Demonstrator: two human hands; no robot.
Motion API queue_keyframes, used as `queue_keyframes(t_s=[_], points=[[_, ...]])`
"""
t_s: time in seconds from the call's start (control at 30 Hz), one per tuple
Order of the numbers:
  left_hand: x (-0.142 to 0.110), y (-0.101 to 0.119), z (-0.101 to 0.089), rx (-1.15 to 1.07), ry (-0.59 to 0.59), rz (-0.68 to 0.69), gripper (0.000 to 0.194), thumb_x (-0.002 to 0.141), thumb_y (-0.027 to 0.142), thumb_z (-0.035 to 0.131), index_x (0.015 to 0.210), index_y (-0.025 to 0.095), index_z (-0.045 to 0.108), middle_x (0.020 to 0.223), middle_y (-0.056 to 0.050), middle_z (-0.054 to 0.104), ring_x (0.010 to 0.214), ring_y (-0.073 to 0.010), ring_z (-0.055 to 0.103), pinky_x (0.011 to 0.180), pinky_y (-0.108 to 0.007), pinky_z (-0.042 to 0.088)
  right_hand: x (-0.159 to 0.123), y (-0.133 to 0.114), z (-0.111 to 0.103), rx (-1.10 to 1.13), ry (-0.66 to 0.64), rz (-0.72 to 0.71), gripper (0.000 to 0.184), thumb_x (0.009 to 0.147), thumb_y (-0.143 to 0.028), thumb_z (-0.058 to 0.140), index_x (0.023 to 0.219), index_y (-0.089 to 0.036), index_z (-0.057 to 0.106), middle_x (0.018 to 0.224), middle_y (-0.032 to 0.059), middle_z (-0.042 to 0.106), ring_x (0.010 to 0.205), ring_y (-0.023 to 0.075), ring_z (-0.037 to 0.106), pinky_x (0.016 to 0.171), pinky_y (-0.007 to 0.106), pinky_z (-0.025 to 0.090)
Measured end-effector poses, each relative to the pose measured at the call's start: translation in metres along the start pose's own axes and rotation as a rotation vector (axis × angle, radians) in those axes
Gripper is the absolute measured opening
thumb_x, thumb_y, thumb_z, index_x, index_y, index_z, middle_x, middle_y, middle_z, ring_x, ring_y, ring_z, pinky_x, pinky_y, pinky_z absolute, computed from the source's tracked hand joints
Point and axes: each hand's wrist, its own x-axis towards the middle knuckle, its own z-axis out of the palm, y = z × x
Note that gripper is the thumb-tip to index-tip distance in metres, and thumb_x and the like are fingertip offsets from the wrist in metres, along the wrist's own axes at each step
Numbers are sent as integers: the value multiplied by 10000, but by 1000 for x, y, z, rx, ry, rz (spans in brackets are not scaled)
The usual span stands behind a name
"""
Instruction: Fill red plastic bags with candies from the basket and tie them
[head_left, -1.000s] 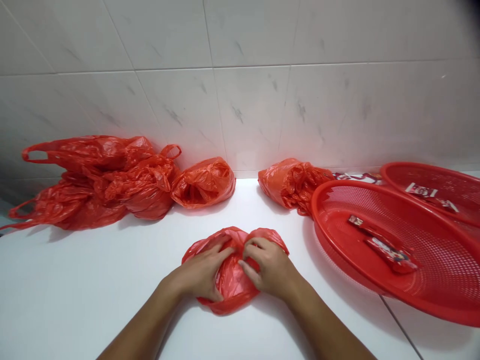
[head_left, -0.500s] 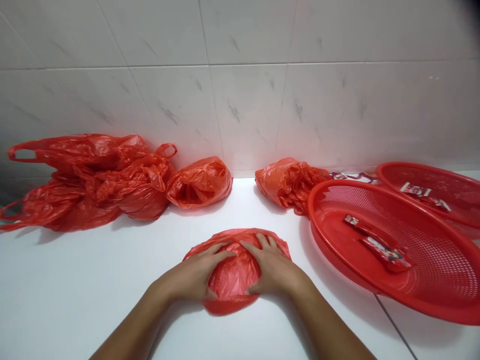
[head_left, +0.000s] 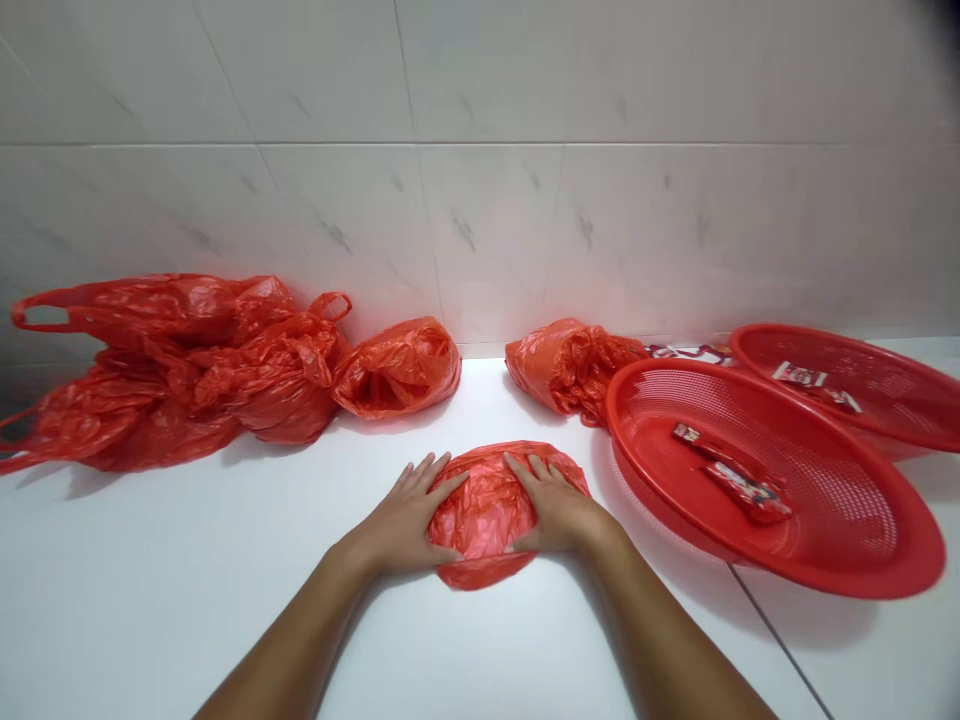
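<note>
White glazed wall tiles (head_left: pixel 480 200) with faint grey veining rise at 12 o'clock, meeting a smooth white surface (head_left: pixel 225 620) that carries every item below.

Item 1: a folded, crumpled red plastic bag bundle (head_left: pixel 487 510), rounded and flattened, lying on the surface directly before me at 6 o'clock, apart from the other bags.

Item 2: my left grip (head_left: pixel 405 520), released, fingers spread, palm pressing down on the bundle's left side.

Item 3: my right grip (head_left: pixel 555 510), likewise released and pressing flat on the bundle's right side, fingertips reaching its upper edge. Neither grip is clenched; the two lie just apart, with red plastic showing between them.

Item 4: a loose heap of red plastic carrier bags (head_left: pixel 187 370) with loop handles, at 10 o'clock, slumped against the wall.

Item 5: a balled red plastic bag (head_left: pixel 397 370) at 11 o'clock, touching the heap's right end.

Item 6: a bunched red plastic bag (head_left: pixel 574 370) at 1 o'clock, against the wall.

Item 7: a round red perforated plastic basket (head_left: pixel 825 450), tilted, at 3 o'clock, holding red-and-white wrapped packets (head_left: pixel 750 490).

Item 8: a second red perforated plastic basket (head_left: pixel 885 380) at 2 o'clock, behind the first, holding a similar wrapped packet (head_left: pixel 801 374).
</note>
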Motion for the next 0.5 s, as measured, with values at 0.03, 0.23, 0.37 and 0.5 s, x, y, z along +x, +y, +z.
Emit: queue_keyframes(t_s=[0.03, 0.23, 0.37, 0.5], points=[[2, -2, 0, 9, 2, 6, 1115, 760, 529, 861, 1706, 396, 286, 1829, -41, 14, 1676, -416, -2, 1355, -644, 98, -1, 0, -1, 8, 17, -11, 1398, 639, -480, 970, 1746, -360, 125, 1820, 151, 42, 1667, 446, 58, 1281, 632, 274], [5, -4, -4, 60, -13, 17, 1108, 777, 526, 847, 1714, 361, 279, 1830, -82, 13, 1678, -403, -12, 1358, -623, 92, -53, -23, -51, 114, 193, -255, 683, 830, -402, 849, 1482, -316, 664, 1477, 98, 686, 1340, 341, 659, 1105, 483, 543], [6, -5, -6, 82, -27, 10, 1100, 786, 523, 835, 1716, 368, 269, 1832, -75, 15, 1681, -387, -27, 1363, -600, 76, -106, -1, -135, 135, 345, -256, 352, 933, -394, 767, 1271, -297, 778, 1171, 39, 810, 1024, 218, 771, 903, 327, 597], [7, -4, -5, 66, -15, 3, 1083, 779, 502, 833, 1709, 362, 296, 1833, -71, 25, 1681, -386, -20, 1365, -592, 63, -121, 64, -200, -138, 420, 314, 630, 816, -191, 821, 1432, -197, 689, 1337, 137, 724, 1165, 209, 716, 866, 270, 477]])
